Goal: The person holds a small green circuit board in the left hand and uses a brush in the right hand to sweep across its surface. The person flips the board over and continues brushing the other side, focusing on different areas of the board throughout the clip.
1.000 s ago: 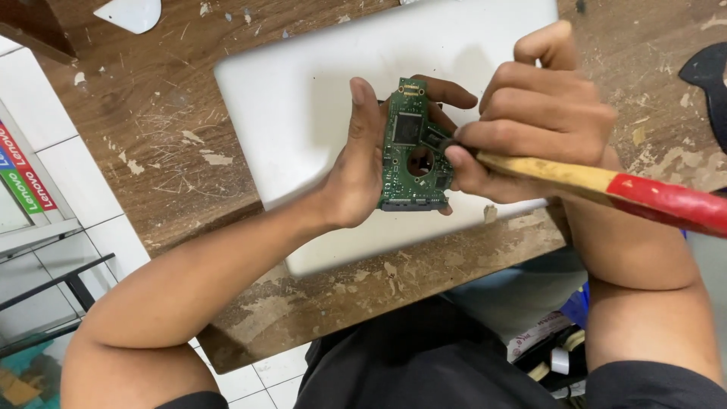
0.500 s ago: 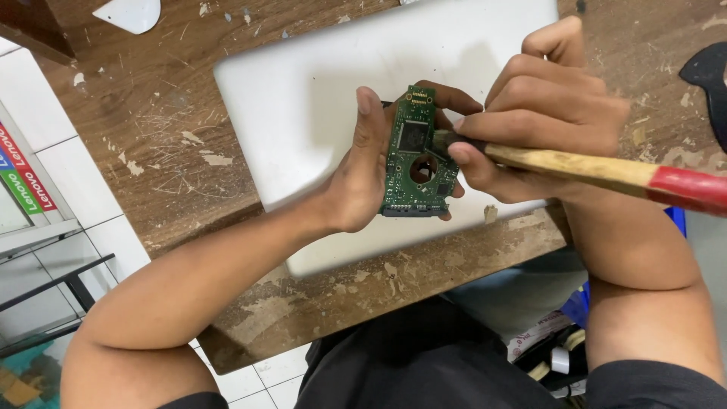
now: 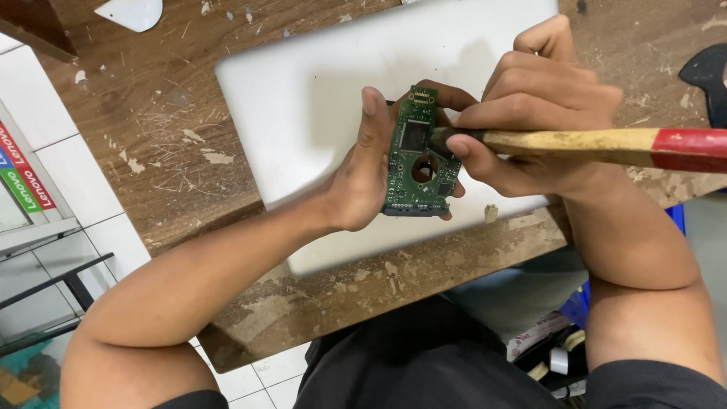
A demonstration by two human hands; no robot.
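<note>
Above a scarred wooden surface (image 3: 189, 151), one green circuit board (image 3: 419, 155) is held upright in the left hand (image 3: 363, 170), its fingers closed around the board's long edges, thumb along the near side and fingertips curled behind. One tool with a yellowed wooden handle and a red end (image 3: 606, 145) is gripped in the right hand (image 3: 541, 113), whose fingers are clenched tight on the shaft close to its dark tip. Compared with a second ago, the board is seen turned slightly in the grip and brought a little lower, and the tool's tip, earlier pressed lower on the board beside its round hole, is now set against the upper part of the board, just below the large black chip; the handle is also seen levelled toward the horizontal. From this it is judged that the work on the board is being moved from one spot to the next, with nothing yet freed from it. One white slab-like case (image 3: 318, 98) is seen lying flat beneath both hands, not touched by them. One white fragment (image 3: 130, 11) is left at the surface's far corner, and one dark object (image 3: 708, 72) is partly shown at the right edge, too cropped to be identified. White floor tiles (image 3: 45, 121) are visible at the left.
</note>
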